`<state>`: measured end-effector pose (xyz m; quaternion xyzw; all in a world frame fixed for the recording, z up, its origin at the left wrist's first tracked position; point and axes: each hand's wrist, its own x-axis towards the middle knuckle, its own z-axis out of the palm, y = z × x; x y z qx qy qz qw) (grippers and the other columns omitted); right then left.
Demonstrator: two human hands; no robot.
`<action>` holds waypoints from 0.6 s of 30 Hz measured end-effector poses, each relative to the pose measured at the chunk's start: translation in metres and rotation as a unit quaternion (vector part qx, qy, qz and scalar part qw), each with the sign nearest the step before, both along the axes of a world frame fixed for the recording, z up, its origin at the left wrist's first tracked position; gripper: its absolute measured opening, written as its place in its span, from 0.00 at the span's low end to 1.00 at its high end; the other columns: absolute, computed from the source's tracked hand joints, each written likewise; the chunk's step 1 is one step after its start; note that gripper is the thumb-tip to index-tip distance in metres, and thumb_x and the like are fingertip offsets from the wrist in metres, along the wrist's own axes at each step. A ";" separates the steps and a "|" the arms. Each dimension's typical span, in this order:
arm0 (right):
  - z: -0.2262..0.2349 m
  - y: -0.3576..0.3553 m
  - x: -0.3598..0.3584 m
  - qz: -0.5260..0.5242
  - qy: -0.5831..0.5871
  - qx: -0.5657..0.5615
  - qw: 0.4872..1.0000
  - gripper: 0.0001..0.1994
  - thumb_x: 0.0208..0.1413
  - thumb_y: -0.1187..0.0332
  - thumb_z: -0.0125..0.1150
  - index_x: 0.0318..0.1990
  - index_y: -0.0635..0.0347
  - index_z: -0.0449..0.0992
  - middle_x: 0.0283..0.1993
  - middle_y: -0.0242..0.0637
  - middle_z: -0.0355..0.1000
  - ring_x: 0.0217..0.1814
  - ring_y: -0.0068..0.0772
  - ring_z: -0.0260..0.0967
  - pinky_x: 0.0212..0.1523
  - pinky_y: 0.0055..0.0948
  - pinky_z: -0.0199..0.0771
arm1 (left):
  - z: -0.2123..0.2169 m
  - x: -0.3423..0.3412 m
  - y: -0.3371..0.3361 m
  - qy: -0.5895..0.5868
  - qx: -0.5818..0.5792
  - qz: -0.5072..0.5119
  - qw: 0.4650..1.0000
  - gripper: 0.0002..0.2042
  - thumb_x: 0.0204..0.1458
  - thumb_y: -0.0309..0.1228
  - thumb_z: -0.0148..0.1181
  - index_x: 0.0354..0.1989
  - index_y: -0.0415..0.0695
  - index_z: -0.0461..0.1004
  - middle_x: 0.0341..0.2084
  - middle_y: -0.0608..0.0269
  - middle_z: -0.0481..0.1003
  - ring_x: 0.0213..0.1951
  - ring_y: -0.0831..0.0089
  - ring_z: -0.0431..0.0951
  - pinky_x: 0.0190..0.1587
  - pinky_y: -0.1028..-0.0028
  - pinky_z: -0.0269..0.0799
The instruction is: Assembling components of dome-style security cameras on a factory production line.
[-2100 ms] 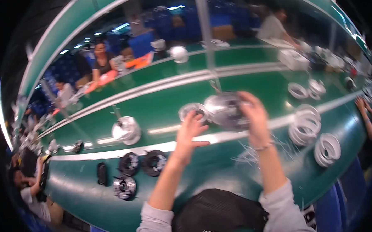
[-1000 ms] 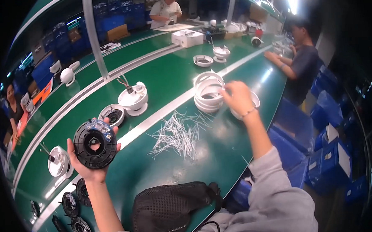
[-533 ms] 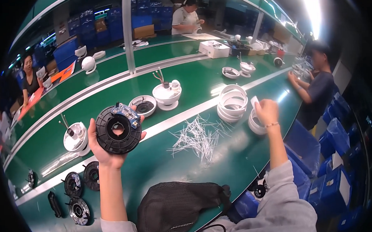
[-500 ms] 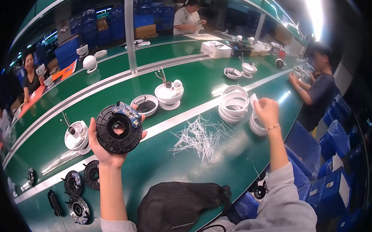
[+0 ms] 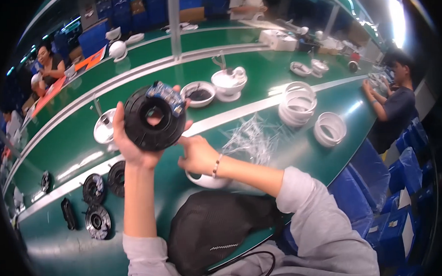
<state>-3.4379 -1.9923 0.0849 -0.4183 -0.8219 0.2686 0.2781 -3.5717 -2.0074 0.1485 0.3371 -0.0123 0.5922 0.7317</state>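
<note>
My left hand (image 5: 142,154) is raised with its fingers around a black round plastic base (image 5: 140,123) that has a central hole. A blue circuit board (image 5: 164,97) sits at its upper right edge. Just below and right of the base is my right hand (image 5: 198,156), thumb and fingers apart, fingertips near the base's lower edge. Under that hand a white plastic ring (image 5: 208,182) shows on the bench, partly hidden by the wrist; the hand appears not to grip it. Right of it lies a loose pile of thin white strips (image 5: 255,136).
White rings are stacked (image 5: 297,105) at the right, with another white ring (image 5: 330,129) beside them. Several black bases (image 5: 97,222) lie at left. A black mesh bag (image 5: 220,229) rests at the front edge. White domed housings (image 5: 228,84) stand beyond. A co-worker (image 5: 399,95) works at right.
My right hand has moved left from the rings at the right to beside the black base. A white ring now appears under it. The view has shifted; my left hand still holds the base.
</note>
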 end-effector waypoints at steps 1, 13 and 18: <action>-0.020 0.010 -0.007 0.004 -0.005 0.106 0.994 0.15 0.34 0.71 0.56 0.36 0.59 0.71 0.27 0.50 0.69 0.34 0.50 0.67 0.38 0.41 0.67 | 0.002 -0.001 0.000 -0.001 0.008 -0.002 1.000 0.35 0.47 0.57 0.36 0.56 0.41 0.52 0.55 0.42 0.53 0.53 0.42 0.57 0.49 0.44 0.58; 0.009 0.022 0.020 0.138 -0.341 0.037 0.929 0.63 0.16 0.41 0.68 0.61 0.60 0.39 0.65 0.49 0.29 0.67 0.55 0.22 0.59 0.59 0.31 | 0.001 -0.012 0.003 -0.021 0.039 0.022 0.999 0.37 0.46 0.57 0.37 0.57 0.38 0.48 0.56 0.40 0.49 0.55 0.41 0.53 0.49 0.44 0.58; -0.002 0.035 0.023 0.213 -0.413 0.019 0.885 0.65 0.12 0.52 0.74 0.61 0.60 0.35 0.65 0.47 0.33 0.67 0.54 0.26 0.61 0.51 0.36 | 0.000 -0.018 0.001 -0.028 0.013 0.037 0.999 0.35 0.48 0.58 0.32 0.55 0.40 0.54 0.53 0.43 0.56 0.51 0.44 0.60 0.47 0.42 0.59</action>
